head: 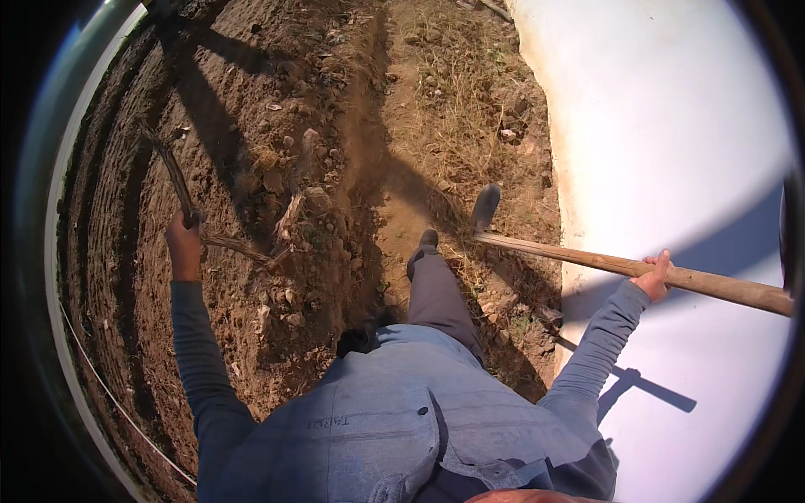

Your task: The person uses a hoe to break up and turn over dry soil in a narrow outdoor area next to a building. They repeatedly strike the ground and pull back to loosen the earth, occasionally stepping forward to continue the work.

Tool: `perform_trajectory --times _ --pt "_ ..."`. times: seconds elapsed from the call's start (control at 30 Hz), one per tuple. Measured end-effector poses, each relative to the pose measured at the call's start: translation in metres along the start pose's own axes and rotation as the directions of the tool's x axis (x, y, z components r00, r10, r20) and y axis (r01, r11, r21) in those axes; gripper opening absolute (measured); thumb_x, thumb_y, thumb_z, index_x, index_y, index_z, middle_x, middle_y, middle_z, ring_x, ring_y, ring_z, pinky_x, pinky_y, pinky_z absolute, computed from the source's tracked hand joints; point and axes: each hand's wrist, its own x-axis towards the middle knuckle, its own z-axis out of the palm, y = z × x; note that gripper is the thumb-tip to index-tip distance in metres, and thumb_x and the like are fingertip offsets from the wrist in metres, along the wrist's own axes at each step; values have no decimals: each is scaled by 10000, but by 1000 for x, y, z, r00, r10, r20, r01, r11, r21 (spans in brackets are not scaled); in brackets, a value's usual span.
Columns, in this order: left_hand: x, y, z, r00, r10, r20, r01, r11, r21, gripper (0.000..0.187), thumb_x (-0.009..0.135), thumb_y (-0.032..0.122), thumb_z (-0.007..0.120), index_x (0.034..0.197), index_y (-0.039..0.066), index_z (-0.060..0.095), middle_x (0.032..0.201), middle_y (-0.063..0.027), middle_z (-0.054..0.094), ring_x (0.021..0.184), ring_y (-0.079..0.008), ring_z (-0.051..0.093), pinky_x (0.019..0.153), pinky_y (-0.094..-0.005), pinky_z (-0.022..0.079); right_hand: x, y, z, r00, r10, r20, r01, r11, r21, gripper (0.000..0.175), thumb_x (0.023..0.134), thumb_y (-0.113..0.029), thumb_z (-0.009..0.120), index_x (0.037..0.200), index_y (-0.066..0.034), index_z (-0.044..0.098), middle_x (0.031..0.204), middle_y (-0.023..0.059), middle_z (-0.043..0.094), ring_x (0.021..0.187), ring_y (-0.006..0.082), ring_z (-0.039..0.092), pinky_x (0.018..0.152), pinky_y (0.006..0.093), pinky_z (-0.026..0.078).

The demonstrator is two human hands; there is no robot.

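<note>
On the left, my left hand [184, 248] grips a dry, forked woody branch [173, 166]; one limb points up and away, another runs right above the soil. Out to the right, my right hand [655, 276] is closed around the wooden handle [578, 254] of a hoe-like tool. The tool's metal blade [486, 206] is at the handle's far end, over the dry grass beside the wall. My booted foot [427, 242] shows in the middle, below the blade.
A white wall [654, 126] runs along the right side, with shadows on it. Tilled soil with furrows [135, 220] lies to the left. A narrow dirt path [399, 220] runs ahead between clods and dry grass [465, 107]. A thin white line [119, 405] crosses the lower left.
</note>
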Motion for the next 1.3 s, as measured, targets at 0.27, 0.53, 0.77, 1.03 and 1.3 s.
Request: perform_trajectory --times 0.27,0.53,0.77,1.03,1.3 --pt "190 74 47 975 -10 -223 -33 982 -188 346 949 240 611 1185 -5 546 1013 -115 559 899 -244 517 702 -470 428 13 164 295 990 120 76 -110 986 -128 252 830 -158 823 813 -26 609 721 79 618 657 183 599 666 329 496" --pt "339 204 36 998 -57 32 55 995 82 285 873 64 606 717 77 368 645 -27 307 577 -148 306 524 -398 292 15 232 561 676 52 735 -105 994 25 128 814 -72 707 824 -42 582 674 51 577 587 166 592 592 321 514" --pt "552 194 133 961 -78 264 -56 883 467 125 837 20 610 745 -56 575 663 -233 530 639 -383 553 568 -532 395 7 282 820 503 256 825 -305 946 -108 156 840 -68 708 795 -35 561 648 63 570 492 177 562 466 316 489" --pt "836 299 228 959 -23 282 -80 934 349 142 722 28 721 702 -51 605 630 -253 545 606 -412 576 555 -523 406 77 189 1089 778 118 617 -87 993 -81 146 824 -65 700 803 -35 559 594 61 535 445 157 510 443 287 452" --pt "1056 346 327 1000 -22 12 20 992 126 344 952 -21 573 1287 -71 515 1228 -258 570 1096 -403 586 876 -554 551 138 225 1351 818 12 575 -53 997 54 149 854 -89 691 804 -50 555 618 52 536 487 145 514 474 282 465"
